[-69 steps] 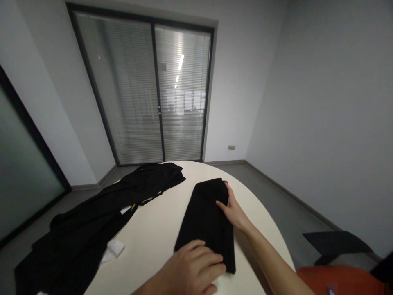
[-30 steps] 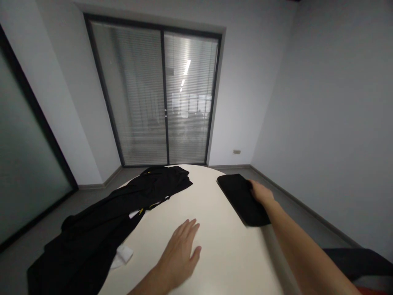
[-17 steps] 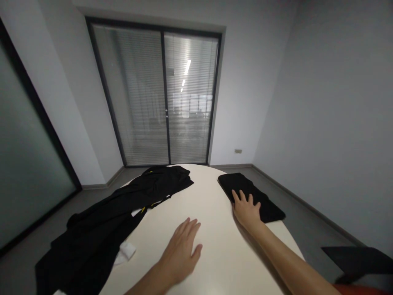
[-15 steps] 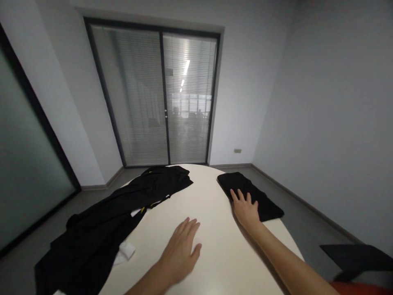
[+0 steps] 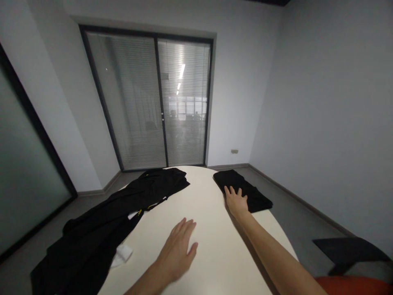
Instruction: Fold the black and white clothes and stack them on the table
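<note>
A folded black garment (image 5: 245, 191) lies at the far right edge of the white table (image 5: 211, 246). My right hand (image 5: 236, 200) rests open on its near left edge, fingers spread and flat. My left hand (image 5: 179, 250) lies open, palm down, on the bare tabletop near me. A long pile of unfolded black clothes (image 5: 113, 217) stretches along the table's left side, apart from both hands.
A small white cloth (image 5: 121, 254) sits at the pile's near edge. Sliding glass doors with blinds (image 5: 153, 102) close the far wall. A dark chair part (image 5: 350, 248) and something orange (image 5: 353, 286) show at the lower right. Grey floor surrounds the table.
My right hand carried the folded black garment from the table's middle to the far right edge, then laid itself flat on it. My left hand let go and rests on the table.
</note>
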A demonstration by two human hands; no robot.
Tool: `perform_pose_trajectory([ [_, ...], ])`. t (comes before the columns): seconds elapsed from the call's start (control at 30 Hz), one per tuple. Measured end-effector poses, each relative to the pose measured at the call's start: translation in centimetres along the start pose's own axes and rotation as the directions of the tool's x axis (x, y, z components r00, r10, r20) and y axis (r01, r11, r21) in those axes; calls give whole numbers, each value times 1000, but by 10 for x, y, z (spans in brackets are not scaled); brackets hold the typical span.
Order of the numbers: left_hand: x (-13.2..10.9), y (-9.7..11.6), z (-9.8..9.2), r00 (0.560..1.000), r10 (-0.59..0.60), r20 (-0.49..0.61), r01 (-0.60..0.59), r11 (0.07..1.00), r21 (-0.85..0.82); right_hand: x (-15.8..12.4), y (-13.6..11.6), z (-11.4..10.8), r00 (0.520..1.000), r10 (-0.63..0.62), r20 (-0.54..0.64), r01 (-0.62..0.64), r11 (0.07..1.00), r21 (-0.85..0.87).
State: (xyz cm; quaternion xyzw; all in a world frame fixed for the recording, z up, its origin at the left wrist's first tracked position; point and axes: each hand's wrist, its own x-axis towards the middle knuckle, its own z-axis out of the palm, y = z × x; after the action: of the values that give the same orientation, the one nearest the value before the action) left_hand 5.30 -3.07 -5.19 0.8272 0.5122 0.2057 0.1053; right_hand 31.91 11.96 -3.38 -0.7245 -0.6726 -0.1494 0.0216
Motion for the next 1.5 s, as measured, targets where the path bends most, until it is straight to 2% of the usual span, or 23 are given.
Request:
perform_pose_trajectory([
  [0.13,-1,-2,5,998,29,-50,-28,999,22,-1,2,6,999,17,-41,-15,998,55],
  [0.23,5,-8,2,987,33,-160,-18,996,92,-7,4,5,993,14,-118,-3,996,89],
  [0.3,9,-19,-10,965,-3,-262,54,981,188,-12,5,2,990,-10,-144,26,994,109],
  [0.37,11,-36,-28,930,-70,-362,188,934,303,-15,7,0,989,-33,-146,52,990,128],
  [0.43,7,-57,-47,876,-151,-458,352,850,392,-18,9,-2,989,-43,-140,64,987,146],
  [0.53,-3,-87,-65,828,-241,-507,496,737,459,-20,10,-4,990,-40,-135,61,985,162],
  [0.63,-7,-102,-69,821,-268,-504,522,712,471,-19,9,-6,993,-30,-116,50,983,175],
  [0.8,4,-101,-73,811,-150,-566,428,811,399,-15,1,-20,1000,-15,24,11,988,152],
  [0.87,8,-96,-77,799,-81,-596,356,862,361,-17,-10,-26,1000,-27,-12,29,987,161],
  [0.97,10,-78,-79,806,33,-591,187,933,307,-29,-34,-33,975,-158,-155,199,932,303],
  [1.07,7,-48,-71,861,158,-484,-24,962,272,-49,-55,-39,916,-330,-229,401,787,469],
  [1.17,1,-13,-61,934,249,-256,-198,958,208,-64,-65,-43,861,-434,-266,503,650,569],
  [1.23,-2,5,-57,957,278,-85,-265,954,139,-67,-65,-43,844,-472,-255,521,607,601],
  [1.27,-3,11,-57,960,279,-24,-276,956,103,-66,-64,-42,840,-487,-239,521,597,610],
  [1.33,-4,14,-57,960,278,27,-279,959,47,-63,-60,-40,838,-503,-213,511,585,630],
  [1.43,-2,2,-53,969,244,-43,-243,969,33,-58,-56,-39,850,-488,-200,477,550,686],
  [1.5,1,-11,-44,978,151,-148,-143,988,58,-58,-54,-41,870,-458,-185,429,516,742],
])
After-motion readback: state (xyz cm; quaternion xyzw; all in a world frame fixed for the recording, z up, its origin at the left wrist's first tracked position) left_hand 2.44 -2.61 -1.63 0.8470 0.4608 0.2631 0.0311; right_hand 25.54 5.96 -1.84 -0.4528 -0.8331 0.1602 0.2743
